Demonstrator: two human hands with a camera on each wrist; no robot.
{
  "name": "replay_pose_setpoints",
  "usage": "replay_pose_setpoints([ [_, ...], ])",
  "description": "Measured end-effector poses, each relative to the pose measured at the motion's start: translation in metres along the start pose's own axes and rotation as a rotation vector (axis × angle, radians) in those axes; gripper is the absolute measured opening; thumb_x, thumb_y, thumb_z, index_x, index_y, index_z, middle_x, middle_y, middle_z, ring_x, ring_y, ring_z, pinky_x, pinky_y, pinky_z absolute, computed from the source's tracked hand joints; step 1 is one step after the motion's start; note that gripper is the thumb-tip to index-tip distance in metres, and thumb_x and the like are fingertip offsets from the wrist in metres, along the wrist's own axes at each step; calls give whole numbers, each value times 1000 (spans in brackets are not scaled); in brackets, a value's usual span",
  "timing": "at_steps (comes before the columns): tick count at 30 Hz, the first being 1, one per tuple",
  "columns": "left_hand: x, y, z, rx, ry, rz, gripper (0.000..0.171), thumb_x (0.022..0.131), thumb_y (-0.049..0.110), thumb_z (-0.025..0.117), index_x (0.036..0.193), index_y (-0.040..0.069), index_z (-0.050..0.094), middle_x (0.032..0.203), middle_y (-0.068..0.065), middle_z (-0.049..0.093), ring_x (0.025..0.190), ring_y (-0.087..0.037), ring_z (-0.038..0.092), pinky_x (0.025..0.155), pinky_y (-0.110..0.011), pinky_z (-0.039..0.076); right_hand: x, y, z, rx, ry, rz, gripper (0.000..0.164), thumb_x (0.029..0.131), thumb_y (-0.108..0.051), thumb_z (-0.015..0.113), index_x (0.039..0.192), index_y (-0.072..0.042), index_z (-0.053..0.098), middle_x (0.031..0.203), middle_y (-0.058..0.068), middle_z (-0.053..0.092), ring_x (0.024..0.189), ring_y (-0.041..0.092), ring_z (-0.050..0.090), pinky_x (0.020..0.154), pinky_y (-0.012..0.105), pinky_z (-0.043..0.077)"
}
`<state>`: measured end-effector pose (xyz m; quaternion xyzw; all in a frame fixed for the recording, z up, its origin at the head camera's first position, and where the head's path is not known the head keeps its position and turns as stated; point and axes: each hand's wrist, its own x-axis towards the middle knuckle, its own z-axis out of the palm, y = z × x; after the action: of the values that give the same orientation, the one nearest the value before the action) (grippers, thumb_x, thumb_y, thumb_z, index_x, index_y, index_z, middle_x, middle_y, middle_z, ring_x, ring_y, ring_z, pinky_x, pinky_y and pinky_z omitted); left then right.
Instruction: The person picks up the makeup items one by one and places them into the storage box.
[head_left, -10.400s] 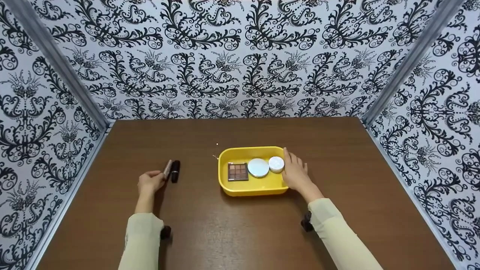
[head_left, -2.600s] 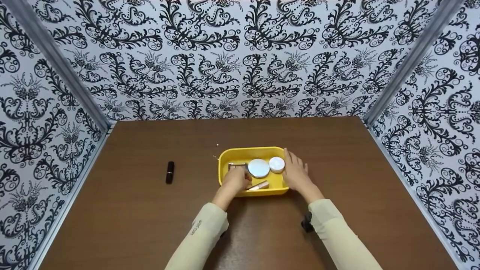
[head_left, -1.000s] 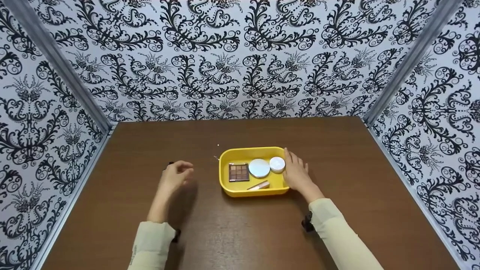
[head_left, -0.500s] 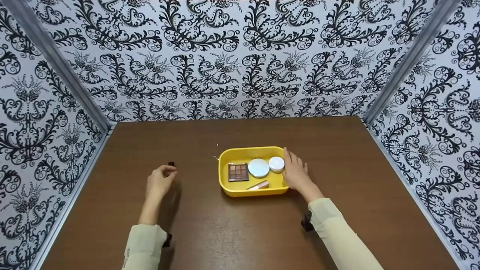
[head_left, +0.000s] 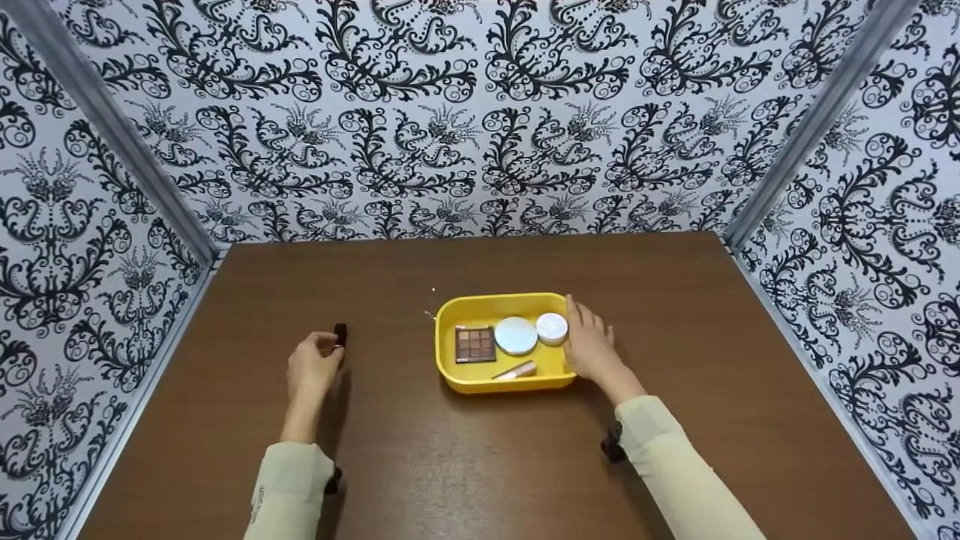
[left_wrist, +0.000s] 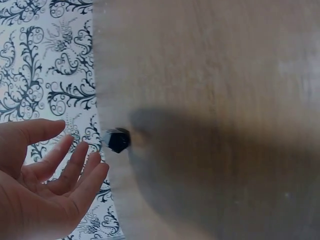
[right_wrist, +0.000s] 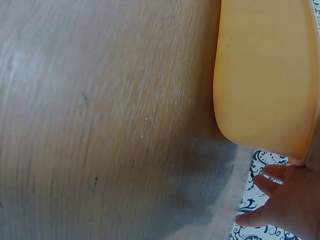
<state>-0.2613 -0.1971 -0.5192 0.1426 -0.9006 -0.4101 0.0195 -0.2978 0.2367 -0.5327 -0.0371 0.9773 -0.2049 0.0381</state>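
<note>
In the head view my left hand [head_left: 311, 367] is at a black lipstick tube [head_left: 340, 334] lying on the brown table, its fingertips right beside the tube and partly covering it. The left wrist view shows the thumb and fingers of that hand spread apart, with the end of the tube [left_wrist: 118, 140] just beyond the fingertips. My right hand [head_left: 592, 349] rests against the right end of the yellow tray [head_left: 510, 386], fingers lying along the rim with mostly straight fingers [right_wrist: 274, 186]. Much of its contact with the rim is hidden.
Inside the tray lie an eyeshadow palette [head_left: 475, 345], a round white compact [head_left: 516, 336], a smaller white round jar [head_left: 552, 328] and a slim pale pink tube [head_left: 517, 370]. Patterned walls [head_left: 480, 135] border the table [head_left: 450, 465] at the back and sides.
The pale pink tube went from the table into the tray. My left hand then returned leftward and came up to the lipstick tube. My right hand has stayed at the tray.
</note>
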Motion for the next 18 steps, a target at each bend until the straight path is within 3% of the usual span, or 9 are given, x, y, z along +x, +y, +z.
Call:
replay_pose_setpoints([
  [8, 4, -14, 7, 12, 10, -44, 41, 98, 13, 58, 136, -2, 52, 134, -28, 57, 123, -44, 54, 100, -56, 47, 0, 0, 1, 17, -24, 9, 73, 101, -12, 46, 161, -10, 4, 164, 21, 18, 148, 47, 19, 116, 74, 12],
  [18, 8, -17, 9, 79, -16, -67, 49, 99, 15, 58, 143, -2, 44, 136, -28, 54, 120, -46, 56, 97, -55, 50, 0, 0, 0, 5, -26, 17, 73, 101, -12, 45, 161, -10, 3, 163, 22, 18, 148, 47, 19, 116, 74, 13],
])
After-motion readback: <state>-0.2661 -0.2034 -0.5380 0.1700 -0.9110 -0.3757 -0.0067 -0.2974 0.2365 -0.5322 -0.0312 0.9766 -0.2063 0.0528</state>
